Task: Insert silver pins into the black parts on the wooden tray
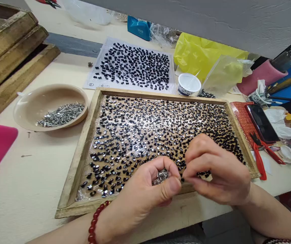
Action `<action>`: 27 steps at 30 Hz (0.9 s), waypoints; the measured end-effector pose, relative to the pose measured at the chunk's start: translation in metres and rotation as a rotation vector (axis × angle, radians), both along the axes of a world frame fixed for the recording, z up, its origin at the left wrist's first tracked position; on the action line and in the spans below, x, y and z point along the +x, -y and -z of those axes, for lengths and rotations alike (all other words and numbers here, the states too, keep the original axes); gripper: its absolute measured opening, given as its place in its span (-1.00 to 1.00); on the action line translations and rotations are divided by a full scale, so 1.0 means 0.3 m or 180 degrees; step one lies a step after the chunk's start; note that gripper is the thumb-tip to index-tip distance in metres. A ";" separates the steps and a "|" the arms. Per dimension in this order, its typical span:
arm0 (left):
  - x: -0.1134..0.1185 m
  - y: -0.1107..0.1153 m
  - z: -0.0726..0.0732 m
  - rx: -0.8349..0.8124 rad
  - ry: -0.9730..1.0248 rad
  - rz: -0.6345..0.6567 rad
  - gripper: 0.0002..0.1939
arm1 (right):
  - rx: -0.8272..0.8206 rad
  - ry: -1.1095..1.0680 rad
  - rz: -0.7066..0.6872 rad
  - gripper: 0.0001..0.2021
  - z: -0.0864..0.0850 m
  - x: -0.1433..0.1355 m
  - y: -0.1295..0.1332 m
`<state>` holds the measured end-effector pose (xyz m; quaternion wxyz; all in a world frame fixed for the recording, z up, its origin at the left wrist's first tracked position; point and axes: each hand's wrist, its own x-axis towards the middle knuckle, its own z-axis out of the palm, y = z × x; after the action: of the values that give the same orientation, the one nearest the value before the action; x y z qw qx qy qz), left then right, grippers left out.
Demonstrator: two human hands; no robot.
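My left hand is curled around a small heap of metal pins, with its thumb and forefinger nearly touching. Close beside it, my right hand is closed in a pinch; whatever lies between its fingertips is too small to make out. Both hands hover over the near edge of a wooden frame. Inside the frame, many small shiny black pieces lie spread on a clear film. To the left, a beige bowl contains a pile of similar metal pins.
Behind the frame lies a white sheet covered with black pieces. A white cup and yellow bag stand beyond. Stacked wooden frames fill the left. Red-handled pliers and a phone lie at the right.
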<state>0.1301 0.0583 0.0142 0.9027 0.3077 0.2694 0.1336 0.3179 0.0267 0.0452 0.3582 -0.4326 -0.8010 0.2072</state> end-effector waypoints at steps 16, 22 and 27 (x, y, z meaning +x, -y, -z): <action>-0.002 -0.007 0.005 -0.0322 0.0072 -0.0482 -0.67 | 0.0204 0.1747 0.1545 -0.94 0.131 0.125 -0.100; -0.001 -0.008 0.003 -0.0185 -0.0020 -0.0451 -0.76 | 0.0154 0.1948 0.1493 -0.92 0.139 0.125 -0.104; 0.002 -0.011 -0.016 -0.0520 0.0110 -0.0621 -0.72 | 0.0140 0.1997 0.1462 -0.91 0.143 0.123 -0.107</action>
<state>0.1306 0.0615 0.0190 0.9120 0.2033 0.2925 0.2037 0.3547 0.0588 0.0024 0.1421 -0.6353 -0.7581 -0.0380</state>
